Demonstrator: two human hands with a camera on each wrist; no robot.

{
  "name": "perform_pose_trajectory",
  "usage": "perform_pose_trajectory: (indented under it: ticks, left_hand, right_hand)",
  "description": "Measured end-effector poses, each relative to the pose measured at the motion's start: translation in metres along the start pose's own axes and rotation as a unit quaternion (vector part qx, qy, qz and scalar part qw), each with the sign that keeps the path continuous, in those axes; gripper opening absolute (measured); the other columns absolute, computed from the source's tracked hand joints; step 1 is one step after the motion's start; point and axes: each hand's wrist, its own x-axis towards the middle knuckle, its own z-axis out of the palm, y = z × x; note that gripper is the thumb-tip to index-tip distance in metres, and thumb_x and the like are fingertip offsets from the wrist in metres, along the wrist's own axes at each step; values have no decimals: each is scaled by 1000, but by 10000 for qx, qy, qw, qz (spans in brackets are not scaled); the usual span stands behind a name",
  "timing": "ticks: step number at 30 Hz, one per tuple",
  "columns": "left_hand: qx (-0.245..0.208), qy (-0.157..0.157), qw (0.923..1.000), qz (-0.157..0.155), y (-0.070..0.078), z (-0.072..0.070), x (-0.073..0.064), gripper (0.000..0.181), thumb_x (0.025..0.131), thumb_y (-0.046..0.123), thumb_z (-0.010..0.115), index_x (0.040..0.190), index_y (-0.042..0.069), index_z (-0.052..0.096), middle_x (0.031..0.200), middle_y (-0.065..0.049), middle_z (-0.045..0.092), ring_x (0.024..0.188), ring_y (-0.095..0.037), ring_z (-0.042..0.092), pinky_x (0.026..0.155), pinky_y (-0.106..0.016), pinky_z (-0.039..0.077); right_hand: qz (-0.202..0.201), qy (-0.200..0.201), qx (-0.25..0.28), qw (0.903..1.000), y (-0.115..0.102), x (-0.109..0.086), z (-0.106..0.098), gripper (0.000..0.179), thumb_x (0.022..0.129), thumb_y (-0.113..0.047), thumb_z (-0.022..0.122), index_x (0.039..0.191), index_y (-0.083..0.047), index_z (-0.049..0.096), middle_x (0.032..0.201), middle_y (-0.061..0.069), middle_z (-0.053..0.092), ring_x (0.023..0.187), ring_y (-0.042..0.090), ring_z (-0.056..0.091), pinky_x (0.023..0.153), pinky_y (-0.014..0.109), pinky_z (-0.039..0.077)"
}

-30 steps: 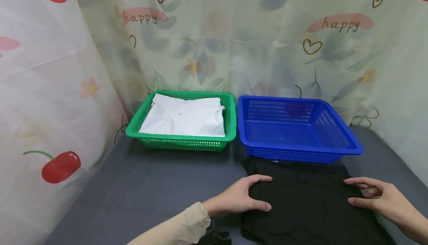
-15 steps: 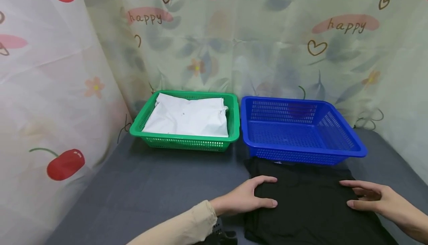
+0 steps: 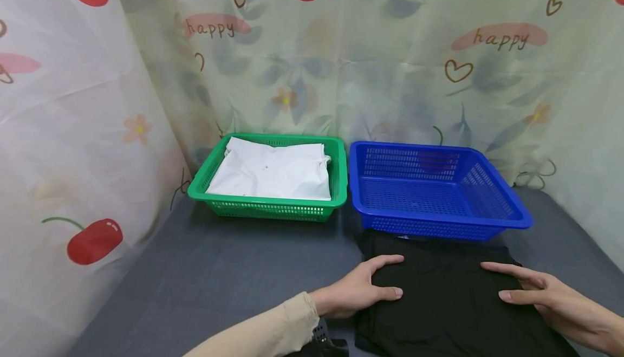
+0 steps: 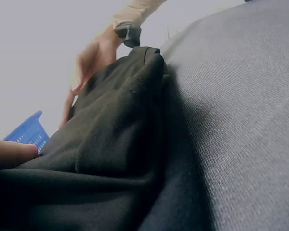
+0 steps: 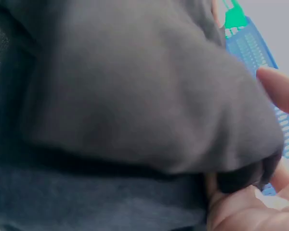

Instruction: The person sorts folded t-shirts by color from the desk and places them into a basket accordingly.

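The black cloth lay lower right in the frame. The right hand gripped its edge; whether the left hand did was unclear. Supporting both sides evenly seemed wisest.

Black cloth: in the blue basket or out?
Out: the black cloth lies on the grey table in front of the blue basket, outside its rim.
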Motion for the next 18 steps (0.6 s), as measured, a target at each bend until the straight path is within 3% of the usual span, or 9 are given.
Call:
perform_pose_trajectory:
  ticks: [2,4,6,9,11,12,18]
  left_hand:
    - [3,31,10000,-40,-1,0,0,56,94,0,65,144,21,50,122,0,57,95,-17,66,81,-31,54]
    - [38,86,9999,-43,-2,-1,0,56,92,-3,65,142,19,52,120,0,58,94,-17,66,80,-32,54]
    - [123,171,9998,20,-3,0,-1,57,91,-6,66,141,19,54,119,0,59,94,-16,65,79,-31,54]
    - [174,256,9995,109,-3,0,-4,58,89,-7,67,140,19,56,118,1,59,95,-14,64,79,-30,54]
    - [297,334,9989,142,-2,-1,-7,58,88,-6,69,139,19,57,120,2,58,98,-12,62,81,-29,52]
    - [372,364,9986,136,-2,-1,-8,58,88,-6,69,138,19,57,120,3,58,99,-12,61,82,-28,52]
    - [693,405,9968,-20,0,-2,-12,57,87,-3,71,139,18,56,120,3,58,104,-10,57,86,-28,48]
  right_hand:
    - [39,-173,204,9996,2,1,-1,39,107,-16,43,138,-37,55,135,3,45,119,44,53,97,58,43]
    - [26,-184,137,9997,4,2,1,41,107,-15,44,138,-38,54,145,17,32,120,45,52,96,58,43]
    - [33,-16,-223,9997,4,2,4,45,105,-13,47,145,-34,49,154,28,9,134,48,33,101,64,34]
    - [32,244,-880,9958,3,1,9,54,103,-13,52,154,-25,36,154,22,-29,142,48,-8,101,74,13]
    - [53,361,-1224,9918,2,1,11,59,102,-13,54,156,-19,31,156,19,-26,136,46,-30,95,79,2]
    - [17,340,-1261,9914,3,2,11,60,102,-12,54,156,-18,31,157,18,-25,135,44,-33,94,79,-2]
    - [-1,452,-1719,9841,4,3,12,60,100,-16,57,155,-18,34,159,21,-14,138,47,-24,95,78,10]
